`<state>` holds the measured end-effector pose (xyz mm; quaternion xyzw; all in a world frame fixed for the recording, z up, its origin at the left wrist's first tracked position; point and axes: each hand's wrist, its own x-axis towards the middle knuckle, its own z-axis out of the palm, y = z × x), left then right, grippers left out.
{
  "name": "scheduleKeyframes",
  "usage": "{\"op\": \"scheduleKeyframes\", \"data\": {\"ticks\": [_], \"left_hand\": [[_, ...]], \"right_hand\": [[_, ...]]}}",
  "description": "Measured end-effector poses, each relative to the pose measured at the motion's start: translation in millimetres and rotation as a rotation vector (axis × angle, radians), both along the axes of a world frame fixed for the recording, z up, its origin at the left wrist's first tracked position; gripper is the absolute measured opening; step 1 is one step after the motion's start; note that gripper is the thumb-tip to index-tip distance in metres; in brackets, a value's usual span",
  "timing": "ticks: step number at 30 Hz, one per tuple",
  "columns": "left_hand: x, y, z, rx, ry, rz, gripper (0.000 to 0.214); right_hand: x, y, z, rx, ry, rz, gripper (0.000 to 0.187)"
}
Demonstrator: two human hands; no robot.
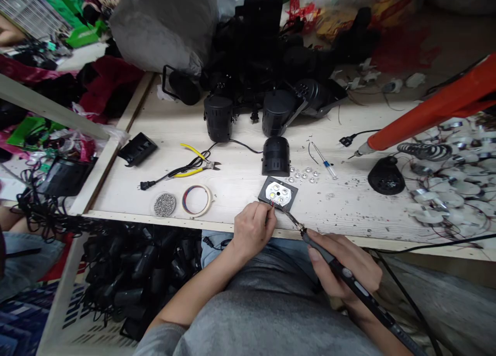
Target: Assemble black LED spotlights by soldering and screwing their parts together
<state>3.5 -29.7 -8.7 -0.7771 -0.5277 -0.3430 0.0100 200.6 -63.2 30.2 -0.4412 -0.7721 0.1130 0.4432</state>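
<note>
1. Work piece: a white lens plate point(279, 197) with four round fittings sits in a dark square frame point(293, 196) on the bench point(232, 172), at the centre of the frame, near the bench's lower edge.
2. Left hand point(253, 227): located at lower centre, at the near edge of the work piece. Thumb and fingers are pressed together. A thin reddish wire point(273, 203) shows beside the fingertips; whether they pinch it cannot be told.
3. Right hand point(344, 265): located at lower right of centre, closed around the grey handle of a soldering iron point(358, 290). The iron slants toward the upper left, its metal tip at the lower right corner of the work piece. Contact is too small to confirm.
4. Adjacent parts: a black housing point(276, 157) stands directly above the work piece; small clear lenses point(304, 175) lie at the housing's lower right, with a blue-ringed screwdriver point(325, 161) beyond.
5. Left of centre: yellow-handled cutters point(196, 165), a tape roll point(211, 201) and a round heap of small metal parts point(165, 204).
6. Right side: an orange-red tool point(434, 105) points down-left above a black stand point(385, 176).
</note>
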Motion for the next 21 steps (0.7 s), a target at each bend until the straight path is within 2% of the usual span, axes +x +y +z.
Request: {"op": "scheduleKeyframes", "data": {"ticks": [6, 21], "left_hand": [[-1.2, -4.2, 0.4, -0.029, -0.025, -0.006, 0.011], [-1.1, -3.3, -7.3, 0.061, 0.019, -0.03, 0.028]], "right_hand": [[-2.2, 2.6, 1.2, -0.014, 0.001, 0.026, 0.039], [-12.2, 10.9, -7.4, 0.023, 0.025, 0.02, 0.035]]}}
